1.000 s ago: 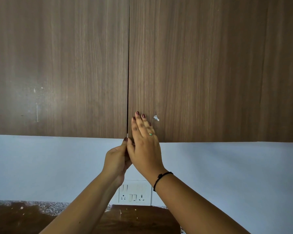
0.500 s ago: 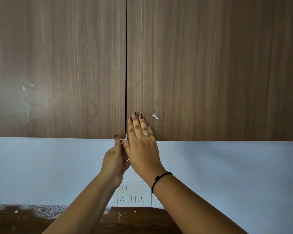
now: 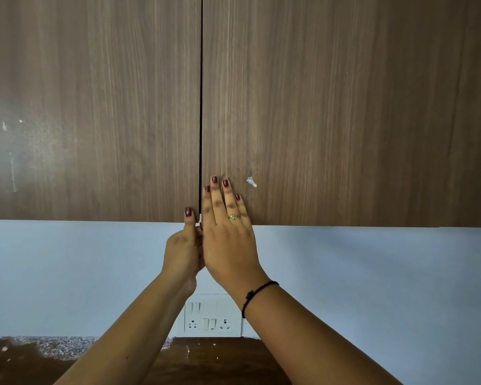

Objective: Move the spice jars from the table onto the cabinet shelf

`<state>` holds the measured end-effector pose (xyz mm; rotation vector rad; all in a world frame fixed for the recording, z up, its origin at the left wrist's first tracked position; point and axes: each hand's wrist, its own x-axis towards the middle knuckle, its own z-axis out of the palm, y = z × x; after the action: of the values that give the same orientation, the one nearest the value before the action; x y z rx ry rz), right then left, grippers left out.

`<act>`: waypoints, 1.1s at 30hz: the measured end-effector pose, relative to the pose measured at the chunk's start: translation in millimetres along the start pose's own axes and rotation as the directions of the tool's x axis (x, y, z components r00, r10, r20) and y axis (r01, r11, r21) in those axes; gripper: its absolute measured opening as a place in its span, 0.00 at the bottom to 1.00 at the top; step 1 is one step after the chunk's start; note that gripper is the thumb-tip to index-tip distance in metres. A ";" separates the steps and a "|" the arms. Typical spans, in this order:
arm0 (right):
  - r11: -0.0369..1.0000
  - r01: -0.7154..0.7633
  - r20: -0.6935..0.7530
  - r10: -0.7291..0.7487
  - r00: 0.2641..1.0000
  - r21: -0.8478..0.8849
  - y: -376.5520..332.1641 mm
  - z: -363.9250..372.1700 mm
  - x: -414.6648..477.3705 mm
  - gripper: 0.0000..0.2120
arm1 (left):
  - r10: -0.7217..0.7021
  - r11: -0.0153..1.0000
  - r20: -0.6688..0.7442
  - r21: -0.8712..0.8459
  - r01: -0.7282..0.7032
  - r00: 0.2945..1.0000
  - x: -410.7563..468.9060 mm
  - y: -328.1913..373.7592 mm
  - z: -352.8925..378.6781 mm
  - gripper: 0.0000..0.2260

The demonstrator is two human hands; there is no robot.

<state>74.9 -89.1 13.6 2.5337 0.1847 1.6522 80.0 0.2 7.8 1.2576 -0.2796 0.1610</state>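
Note:
A wall cabinet fills the upper view with both brown wood doors closed, the left door (image 3: 95, 107) and the right door (image 3: 345, 107) meeting at a dark gap. My left hand (image 3: 181, 248) is at the left door's bottom inner corner. Its thumb lies on the door's front and its fingers curl out of sight under the edge. Beside the gap, my right hand (image 3: 228, 240) presses flat against the lower corner of the right door, fingers straight. No spice jars and no shelf are in view.
A pale blue wall runs below the cabinet, with a white socket and switch panel (image 3: 208, 318) between my forearms. A dark brown countertop (image 3: 220, 357) with a speckled patch at the left lies along the bottom edge.
My left thumb has slid up from the bottom edge onto the front of the left door. The right hand stays flat on the right door. Both doors remain closed.

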 end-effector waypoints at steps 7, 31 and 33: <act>0.997 -0.038 0.014 0.039 0.999 -0.072 -10.0 3.8 1.2 0.28 | 0.002 0.990 0.034 0.143 -0.007 0.999 7.7 0.6 -5.2 0.35; 0.985 -0.041 0.192 0.008 0.981 0.167 -0.6 -67.6 0.8 0.28 | 0.758 0.197 0.258 0.784 -0.588 0.599 -31.5 46.6 -34.4 0.15; 0.986 -0.049 0.126 0.029 0.992 0.160 1.9 -72.6 -0.3 0.29 | 0.790 0.104 0.300 0.794 -0.599 0.534 -32.2 52.5 -35.6 0.17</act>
<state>8.4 -89.0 42.7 2.7672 0.2710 1.5467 39.3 51.0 36.2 1.9786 -0.6854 1.4749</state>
